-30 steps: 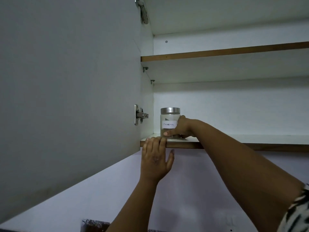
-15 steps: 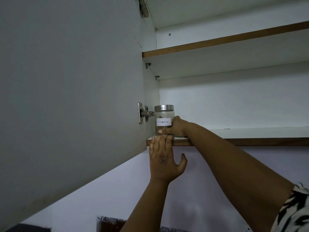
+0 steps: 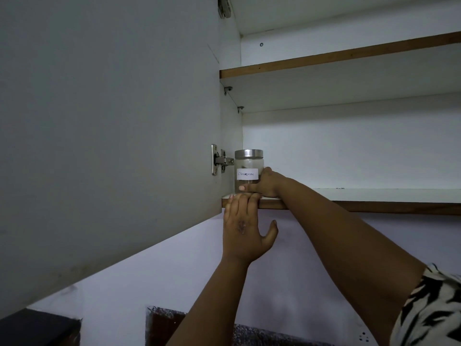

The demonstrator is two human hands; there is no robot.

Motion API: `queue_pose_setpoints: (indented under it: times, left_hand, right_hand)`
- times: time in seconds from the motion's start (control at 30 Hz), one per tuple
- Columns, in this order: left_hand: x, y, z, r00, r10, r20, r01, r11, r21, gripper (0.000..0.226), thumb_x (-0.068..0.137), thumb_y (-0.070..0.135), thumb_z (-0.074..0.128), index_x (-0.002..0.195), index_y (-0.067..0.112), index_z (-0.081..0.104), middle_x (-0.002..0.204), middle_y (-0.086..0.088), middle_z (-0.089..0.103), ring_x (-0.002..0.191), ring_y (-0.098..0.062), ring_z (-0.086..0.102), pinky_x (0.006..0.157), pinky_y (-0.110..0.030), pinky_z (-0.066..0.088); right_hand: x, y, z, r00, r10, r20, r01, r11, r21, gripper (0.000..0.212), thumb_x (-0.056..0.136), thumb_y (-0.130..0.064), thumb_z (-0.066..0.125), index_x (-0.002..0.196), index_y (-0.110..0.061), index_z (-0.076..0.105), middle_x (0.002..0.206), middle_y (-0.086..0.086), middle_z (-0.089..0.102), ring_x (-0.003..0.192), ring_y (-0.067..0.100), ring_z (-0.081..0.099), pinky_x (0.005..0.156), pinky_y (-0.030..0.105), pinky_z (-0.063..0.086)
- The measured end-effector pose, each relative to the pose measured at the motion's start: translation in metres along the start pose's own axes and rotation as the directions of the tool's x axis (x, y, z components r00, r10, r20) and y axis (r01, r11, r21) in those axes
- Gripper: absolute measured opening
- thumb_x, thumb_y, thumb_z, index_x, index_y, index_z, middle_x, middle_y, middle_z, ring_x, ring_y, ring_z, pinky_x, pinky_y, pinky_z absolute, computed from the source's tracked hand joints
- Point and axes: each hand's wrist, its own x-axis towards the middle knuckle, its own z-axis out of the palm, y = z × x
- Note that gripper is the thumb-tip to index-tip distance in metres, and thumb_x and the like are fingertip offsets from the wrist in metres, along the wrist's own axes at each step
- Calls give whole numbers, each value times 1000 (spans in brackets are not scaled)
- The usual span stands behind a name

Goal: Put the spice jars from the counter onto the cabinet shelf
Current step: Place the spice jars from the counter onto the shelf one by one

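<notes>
Item: jar, glass, steel lid; likely rigid, breakable, slick. Best gripped round the body. Right hand clasps it on the shelf; left hand flat, fingers straight against the edge.

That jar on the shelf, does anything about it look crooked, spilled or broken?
Nothing stands out. The cinnamon jar stands upright at the lower shelf's left end, lid on, the right hand holding it. The left hand rests open against the shelf edge.

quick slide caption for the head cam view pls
Right hand grips a clear glass, steel-lidded jar labelled cinnamon on the white lower cabinet shelf; left hand rests fingertips on its edge.
</notes>
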Motion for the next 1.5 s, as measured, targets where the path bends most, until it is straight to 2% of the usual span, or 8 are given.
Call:
queue_pose_setpoints:
  times: [0.3, 0.53, 0.67, 0.87, 1.17, 1.33, 1.43, 1.5]
  left_hand:
    - [0, 4, -3, 999, -32, 39, 33, 999, -13, 60, 74, 48, 64, 121, 13, 58, 118, -1, 59, 116, -19, 50, 111, -37, 32]
    - [0, 3, -6, 997, -31, 67, 32, 999, -13, 62, 72, 46, 65, 124, 13, 57, 121, -2, 59, 118, -20, 50, 111, -41, 35]
    - [0, 4, -4, 998, -27, 62, 28, 1000, -10, 62, 71, 44, 66, 124, 12, 57, 121, -2, 59, 118, -20, 49, 112, -39, 34]
    - [-1, 3, -4, 998, -12, 60, 12, 1000, 5, 63, 71, 43, 66, 125, 11, 56, 121, -4, 58, 118, -20, 49, 108, -45, 39]
    - [-1, -1, -18, 970, 28, 242, -49, 995, 84, 82, 69, 51, 57, 139, 11, 40, 137, -10, 48, 130, -29, 42, 119, -40, 16]
    - [-4, 0, -30, 953, 66, 296, -64, 998, -17, 86, 70, 48, 61, 142, 5, 39, 138, -13, 47, 130, -30, 39, 114, -48, 31]
    - [-17, 1, -37, 925, 63, 374, -39, 997, -72, 96, 76, 55, 49, 151, 2, 22, 156, -20, 23, 146, -35, 15, 120, -42, 12]
    - [-31, 6, -42, 904, 68, 422, -20, 993, -116, 98, 79, 57, 44, 152, 1, 12, 160, -20, 10, 149, -35, 5, 120, -40, 6]
  right_hand:
    - [-3, 0, -1, 1000, -8, 22, 7, 1000, 18, 117, 44, -80, 72, 136, -15, 43, 129, 5, 56, 111, 23, 57, 100, 40, 46]
    - [-20, -10, -3, 999, -14, 42, 14, 1000, -8, 99, 74, -63, 70, 148, -11, 29, 147, 9, 37, 127, 27, 47, 109, 40, 38]
    - [-16, -8, -4, 999, -13, 44, 12, 1000, 9, 103, 76, -60, 70, 150, -7, 21, 147, 10, 38, 129, 27, 46, 109, 39, 37]
    - [-15, -6, -2, 998, -38, 57, 37, 999, 21, 94, 76, -58, 71, 147, -10, 31, 143, 9, 43, 125, 26, 49, 109, 41, 39]
    - [-42, -14, -11, 988, 147, 40, -143, 986, -87, 109, 85, -51, 66, 151, -1, -5, 148, 20, 38, 130, 32, 44, 104, 38, 37]
    - [-97, -20, -18, 981, 193, 0, -190, 964, -187, 74, 96, -52, 46, 149, -5, 26, 148, 18, 40, 129, 33, 45, 105, 42, 37]
    - [-134, -13, -7, 990, 40, -135, -99, 877, -470, 55, 103, -44, 19, 138, -12, 48, 142, 13, 49, 126, 31, 49, 103, 43, 37]
    - [-152, 0, 4, 957, -71, -283, -93, 845, -526, 53, 102, -45, 21, 132, -15, 53, 136, 11, 54, 124, 30, 50, 102, 43, 32]
